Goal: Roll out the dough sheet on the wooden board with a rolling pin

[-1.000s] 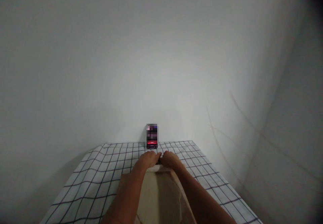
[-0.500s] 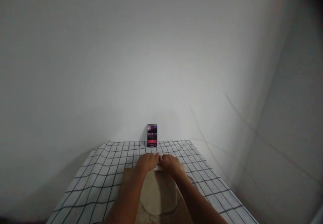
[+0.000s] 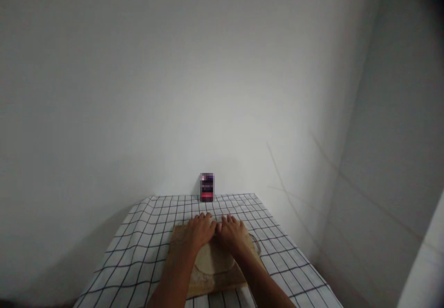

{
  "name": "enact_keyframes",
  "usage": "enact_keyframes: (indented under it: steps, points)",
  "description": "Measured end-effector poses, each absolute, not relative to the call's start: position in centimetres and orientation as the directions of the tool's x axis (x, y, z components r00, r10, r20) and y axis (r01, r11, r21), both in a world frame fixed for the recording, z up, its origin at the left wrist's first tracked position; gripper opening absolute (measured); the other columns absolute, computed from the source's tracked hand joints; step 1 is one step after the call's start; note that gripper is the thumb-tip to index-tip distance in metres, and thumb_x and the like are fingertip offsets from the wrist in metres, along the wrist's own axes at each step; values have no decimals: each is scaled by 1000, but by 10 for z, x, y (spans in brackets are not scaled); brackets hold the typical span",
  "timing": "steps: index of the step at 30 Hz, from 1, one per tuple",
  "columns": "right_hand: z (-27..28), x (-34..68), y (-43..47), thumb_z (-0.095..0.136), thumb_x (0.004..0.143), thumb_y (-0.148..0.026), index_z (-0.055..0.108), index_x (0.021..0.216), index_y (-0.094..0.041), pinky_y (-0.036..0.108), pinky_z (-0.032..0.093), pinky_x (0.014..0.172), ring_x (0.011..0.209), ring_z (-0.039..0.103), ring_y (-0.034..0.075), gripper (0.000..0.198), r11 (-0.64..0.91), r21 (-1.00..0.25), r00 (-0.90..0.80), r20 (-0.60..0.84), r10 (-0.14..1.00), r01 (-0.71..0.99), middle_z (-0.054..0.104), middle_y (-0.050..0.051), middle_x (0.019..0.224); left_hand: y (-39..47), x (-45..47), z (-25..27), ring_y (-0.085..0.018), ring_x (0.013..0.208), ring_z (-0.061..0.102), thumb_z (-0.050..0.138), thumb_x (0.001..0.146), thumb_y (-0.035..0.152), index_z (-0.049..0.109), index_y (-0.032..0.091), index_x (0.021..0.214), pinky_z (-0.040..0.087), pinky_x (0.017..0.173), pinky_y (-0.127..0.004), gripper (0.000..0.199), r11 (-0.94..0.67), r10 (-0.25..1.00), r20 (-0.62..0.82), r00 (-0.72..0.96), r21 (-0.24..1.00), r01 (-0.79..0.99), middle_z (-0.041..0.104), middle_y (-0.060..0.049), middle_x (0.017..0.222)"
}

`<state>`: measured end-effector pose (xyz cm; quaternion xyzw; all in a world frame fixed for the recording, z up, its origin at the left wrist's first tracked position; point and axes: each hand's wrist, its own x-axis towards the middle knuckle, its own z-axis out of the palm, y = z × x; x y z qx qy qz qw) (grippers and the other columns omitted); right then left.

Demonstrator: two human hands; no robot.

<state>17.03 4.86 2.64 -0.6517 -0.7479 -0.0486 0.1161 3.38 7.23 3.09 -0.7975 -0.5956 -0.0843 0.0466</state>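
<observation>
A flat, pale round sheet of dough [image 3: 215, 261] lies on a wooden board [image 3: 208, 286]. My left hand [image 3: 201, 229] rests over the dough's far left edge, palm down, its fingers stretched forward and slightly apart. Close beside it, my right hand [image 3: 231, 233] lies over the far right edge, also palm down with fingers extended. The thumbs nearly meet in the middle. What is under the palms is hidden, and both forearms cover parts of the board.
A phone [image 3: 207, 187] stands against the white wall [image 3: 222, 90] at the back. A black-and-white checked cloth [image 3: 138, 238] covers the table. A thin loop [image 3: 256, 243] sticks out from the board's right side. A second wall rises on the right.
My fingers have gone from curled over the dough's far edge to stretched out flat. The dough sheet looks shorter from front to back. The view has shifted slightly, showing the board's near edge.
</observation>
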Motion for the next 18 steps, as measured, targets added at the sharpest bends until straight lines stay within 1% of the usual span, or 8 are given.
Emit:
enact_keyframes:
  steps: [2, 5, 8, 11, 15, 18]
  points:
    - [27, 170, 41, 32, 106, -26, 71, 119, -20, 61, 38, 106, 138, 50, 37, 42, 126, -92, -103, 230, 968, 988, 65, 19, 138, 67, 34, 28, -32, 131, 57, 35, 106, 42, 53, 23, 145, 44, 108, -51, 47, -242, 948, 225, 226, 42, 969, 60, -15, 146]
    - [27, 170, 31, 31, 107, -27, 72, 120, -21, 63, 36, 108, 138, 51, 37, 43, 127, -102, -102, 225, 969, 987, 68, 17, 134, 62, 34, 25, -32, 135, 55, 36, 105, 47, 53, 25, 146, 41, 112, -51, 50, -225, 950, 235, 206, 59, 972, 59, -13, 149]
    - [25, 169, 22, 31, 107, -27, 69, 128, -22, 67, 31, 110, 141, 48, 38, 44, 137, -98, -111, 228, 967, 986, 65, 18, 138, 56, 33, 23, -31, 138, 53, 35, 105, 49, 55, 27, 145, 38, 114, -51, 50, -240, 948, 234, 218, 70, 968, 57, -11, 152]
    - [22, 168, 17, 32, 106, -26, 67, 133, -21, 71, 27, 110, 142, 47, 40, 44, 124, -89, -101, 227, 969, 988, 63, 21, 140, 49, 31, 24, -29, 138, 53, 34, 105, 49, 57, 29, 143, 35, 116, -52, 48, -267, 941, 236, 243, 77, 961, 58, -8, 152]
    - [20, 166, 15, 32, 106, -26, 67, 133, -20, 73, 28, 109, 138, 51, 40, 44, 97, -81, -75, 238, 968, 992, 63, 23, 139, 45, 29, 25, -29, 138, 53, 32, 106, 47, 57, 30, 143, 34, 118, -54, 48, -277, 940, 230, 252, 86, 957, 60, -8, 150]
    - [21, 165, 20, 31, 107, -27, 68, 129, -19, 70, 34, 106, 129, 58, 39, 44, 88, -73, -67, 255, 965, 993, 67, 24, 133, 49, 31, 26, -30, 137, 54, 32, 106, 46, 56, 30, 144, 36, 116, -54, 48, -261, 947, 218, 237, 89, 961, 61, -9, 149]
